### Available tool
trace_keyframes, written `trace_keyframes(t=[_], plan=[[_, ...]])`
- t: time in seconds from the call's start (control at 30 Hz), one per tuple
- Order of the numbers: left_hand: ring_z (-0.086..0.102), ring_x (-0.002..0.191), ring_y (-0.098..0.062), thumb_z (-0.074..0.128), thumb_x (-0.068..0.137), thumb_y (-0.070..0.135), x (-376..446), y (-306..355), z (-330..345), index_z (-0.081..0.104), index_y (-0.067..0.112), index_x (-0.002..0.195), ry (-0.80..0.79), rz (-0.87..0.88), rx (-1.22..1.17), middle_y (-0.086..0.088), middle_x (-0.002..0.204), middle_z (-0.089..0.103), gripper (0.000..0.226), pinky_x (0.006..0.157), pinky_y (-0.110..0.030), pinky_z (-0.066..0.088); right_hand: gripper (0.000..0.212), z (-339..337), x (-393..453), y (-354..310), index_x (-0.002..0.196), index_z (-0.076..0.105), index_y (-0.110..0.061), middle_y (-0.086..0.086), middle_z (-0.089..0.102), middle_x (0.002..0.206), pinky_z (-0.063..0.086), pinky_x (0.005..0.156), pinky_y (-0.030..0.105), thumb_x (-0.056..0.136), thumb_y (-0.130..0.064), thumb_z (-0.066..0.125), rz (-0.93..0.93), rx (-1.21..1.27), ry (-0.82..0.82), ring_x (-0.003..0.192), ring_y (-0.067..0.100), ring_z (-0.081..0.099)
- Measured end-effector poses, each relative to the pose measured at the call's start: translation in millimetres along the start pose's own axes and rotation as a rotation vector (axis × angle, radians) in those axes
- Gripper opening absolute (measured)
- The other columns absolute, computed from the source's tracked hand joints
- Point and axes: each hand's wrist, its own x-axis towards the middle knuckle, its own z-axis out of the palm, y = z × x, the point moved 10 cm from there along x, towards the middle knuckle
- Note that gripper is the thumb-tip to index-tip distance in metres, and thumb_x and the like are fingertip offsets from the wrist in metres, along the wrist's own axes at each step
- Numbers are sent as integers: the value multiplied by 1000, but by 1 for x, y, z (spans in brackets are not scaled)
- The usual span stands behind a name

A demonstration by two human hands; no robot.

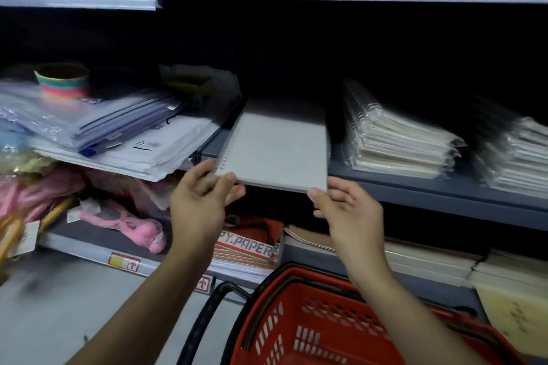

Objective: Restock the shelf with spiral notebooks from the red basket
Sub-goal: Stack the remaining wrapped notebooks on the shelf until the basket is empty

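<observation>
I have a spiral notebook (278, 148) lying flat on the middle shelf (430, 187), its near edge hanging out past the shelf lip toward me. My left hand (201, 201) pinches the near corner on the coil side, thumb on the cover and fingers curled under. My right hand (347, 210) is at the other near corner with the thumb tip touching it; the fingers look loosely curled beneath, and I can't be sure they actually grip. To do this well, I think I should push evenly from both corners so the notebook slides straight back without twisting, keep it flat, and stop once the near edge sits level with the shelf lip, in line with the wrapped stack of notebooks (400, 142) just to its right. I'd watch the coil side, since the slumping pile of plastic folders (118, 133) just to its left could snag it. The notebook has a plain pale grey cover and a white wire coil down its left edge, and looks thin and stiff enough to slide easily. The red basket (311, 326) sits below the notebook, nearest me; what I can see of its inside looks empty.
</observation>
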Motion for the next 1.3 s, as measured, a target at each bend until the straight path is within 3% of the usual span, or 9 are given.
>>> trace_keyframes(t=[0.07, 0.23, 0.4, 0.5, 0.57, 0.8, 0.93, 1.1, 1.3], plan=[[77, 80, -24, 69, 92, 8, 9, 0, 2, 57, 10, 126, 11, 25, 33, -12, 103, 74, 37, 63, -22, 61, 23, 1, 5, -3, 103, 70, -32, 2, 75, 78, 60, 72, 29, 84, -24, 80, -50, -38, 30, 74, 15, 73], [61, 68, -11, 76, 87, 29, 47, 4, 20, 65, 18, 126, 45, 109, 252, 4, 104, 68, 41, 59, -25, 53, 38, 1, 35, -8, 122, 72, -20, 1, 70, 59, 61, 75, 45, 86, -32, 78, -60, -73, 171, 54, 10, 65], [61, 84, -14, 73, 91, 26, 83, -3, 44, 65, 16, 127, 46, 107, 270, 6, 90, 60, 39, 91, -41, 57, 42, 11, 64, 0, 127, 68, -24, 2, 69, 54, 61, 69, 51, 88, -38, 74, -7, -83, 218, 46, 16, 64], [55, 66, -7, 66, 96, 22, 96, -11, 48, 62, 18, 132, 43, 105, 278, 9, 86, 56, 37, 61, -25, 55, 41, 15, 73, 4, 128, 67, -27, 3, 71, 59, 62, 62, 42, 88, -39, 73, 59, -88, 233, 43, 16, 64], [49, 60, -6, 61, 98, 19, 97, -17, 49, 59, 20, 136, 28, 111, 284, 10, 78, 51, 37, 54, -21, 50, 40, 16, 77, 6, 127, 67, -29, 4, 73, 62, 58, 56, 35, 89, -39, 73, 93, -76, 241, 41, 15, 62], [42, 60, -7, 51, 103, 15, 98, -25, 52, 46, 26, 148, -68, 71, 283, 6, 87, 53, 46, 56, -23, 47, 40, 18, 80, 6, 127, 66, -34, 3, 72, 58, 62, 65, 46, 89, -41, 72, 126, -109, 245, 39, 18, 64], [44, 62, -8, 52, 103, 17, 87, -20, 49, 38, 28, 151, -128, 52, 250, 4, 73, 42, 51, 59, -24, 48, 51, 18, 74, 5, 136, 59, -30, 3, 71, 62, 57, 55, 37, 88, -39, 74, 121, -37, 181, 40, 16, 62], [51, 66, -8, 55, 101, 19, 47, -6, 55, 46, 30, 145, -179, 75, 274, 1, 84, 51, 46, 60, -22, 52, 62, 2, 48, -11, 143, 52, -27, 6, 72, 69, 54, 49, 29, 87, -40, 75, 85, -24, 79, 49, 17, 62], [54, 62, -8, 57, 101, 21, -28, -7, 58, 58, 26, 133, -229, -12, 244, 0, 88, 56, 33, 60, -27, 50, 47, -52, -9, -20, 133, 64, -23, 6, 74, 74, 55, 50, 27, 89, -39, 73, 125, -138, -34, 53, 17, 66]])
